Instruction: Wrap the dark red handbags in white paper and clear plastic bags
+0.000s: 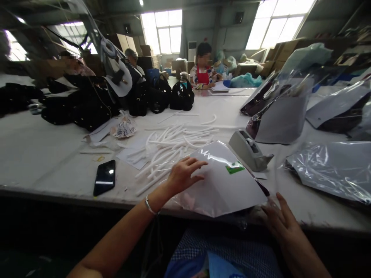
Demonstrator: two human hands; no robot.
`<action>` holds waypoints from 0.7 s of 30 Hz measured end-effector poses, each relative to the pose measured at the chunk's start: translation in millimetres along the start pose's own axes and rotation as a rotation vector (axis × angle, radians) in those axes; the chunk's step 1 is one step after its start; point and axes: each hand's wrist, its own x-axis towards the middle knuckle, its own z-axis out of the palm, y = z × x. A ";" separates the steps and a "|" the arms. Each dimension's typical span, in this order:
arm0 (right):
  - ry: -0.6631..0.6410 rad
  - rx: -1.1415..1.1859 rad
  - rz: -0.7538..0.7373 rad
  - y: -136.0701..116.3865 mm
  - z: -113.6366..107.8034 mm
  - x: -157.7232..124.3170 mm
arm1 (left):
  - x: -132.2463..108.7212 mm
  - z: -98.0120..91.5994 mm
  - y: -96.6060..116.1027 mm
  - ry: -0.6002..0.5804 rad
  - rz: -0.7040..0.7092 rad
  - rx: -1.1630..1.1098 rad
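A flat package with a white sheet inside a clear plastic bag (220, 189) lies at the table's front edge, a green label (235, 168) near its upper right. Over the left part of this bag is my left hand (185, 174), its fingers spread and holding nothing. At the bag's lower right corner, my right hand (278, 216) has its fingers closed on the plastic, one finger sticking up. The dark lower fingers are partly blurred. Just behind the bag stands a grey tape dispenser (249, 148).
White tubes (171, 144) lie in a loose pile left of the bag, with a phone (104, 177) beyond. Bagged items (281, 112) stand and lie at right. Black handbags (182, 96) line the far left. A co-worker (203, 71) sits across the table (52, 154).
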 end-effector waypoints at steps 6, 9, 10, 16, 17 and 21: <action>-0.053 0.209 0.095 6.0 -1.1 7.6 | 32.7 1.5 -42.8 -0.276 -0.250 -0.257; -0.084 0.231 0.050 7.5 1.6 9.4 | 37.7 6.1 -52.5 -0.413 -0.390 -0.365; -0.095 0.230 0.035 6.6 2.6 10.7 | 37.6 6.9 -53.2 -0.416 -0.408 -0.380; -0.143 0.160 -0.093 -32.4 13.1 44.9 | 26.1 4.3 -42.5 -0.162 -0.502 -0.414; -0.153 0.143 -0.128 -46.0 17.2 56.5 | 23.3 2.9 -38.3 -0.106 -0.548 -0.408; -0.226 0.028 -0.272 -109.9 45.6 111.5 | 7.6 -2.9 -6.8 0.115 -0.744 -0.483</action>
